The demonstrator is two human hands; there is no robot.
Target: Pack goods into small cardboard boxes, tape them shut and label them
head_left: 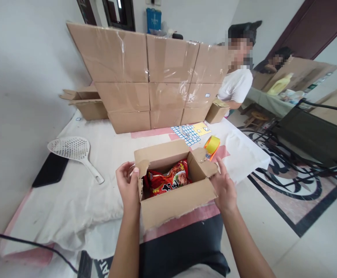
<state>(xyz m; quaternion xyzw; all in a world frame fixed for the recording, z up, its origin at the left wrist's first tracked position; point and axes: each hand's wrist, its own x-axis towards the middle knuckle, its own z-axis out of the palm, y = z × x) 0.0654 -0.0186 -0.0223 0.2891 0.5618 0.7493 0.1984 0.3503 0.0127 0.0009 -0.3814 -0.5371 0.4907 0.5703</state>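
Note:
An open cardboard box [176, 200] sits in front of me at the table's near edge, its flaps spread. Inside lies a red packet [168, 179] of food with dark and white lettering. My left hand [128, 185] grips the box's left side, thumb on the torn end flap and fingers outside. My right hand [224, 187] is at the box's right end, fingers apart and extended beside the flap; part of the hand's contact with the cardboard is hidden. Just behind the box's right corner is a roll of yellow tape [212, 144] on an orange dispenser.
A wall of taped cardboard boxes [168, 96] stands across the table's back. A white slotted skimmer [73, 148] overlaps a black flat object [49, 172] at left. Smaller boxes [91, 110] flank the wall. Beyond it is a person in white [236, 85]; a chair [310, 135] stands right.

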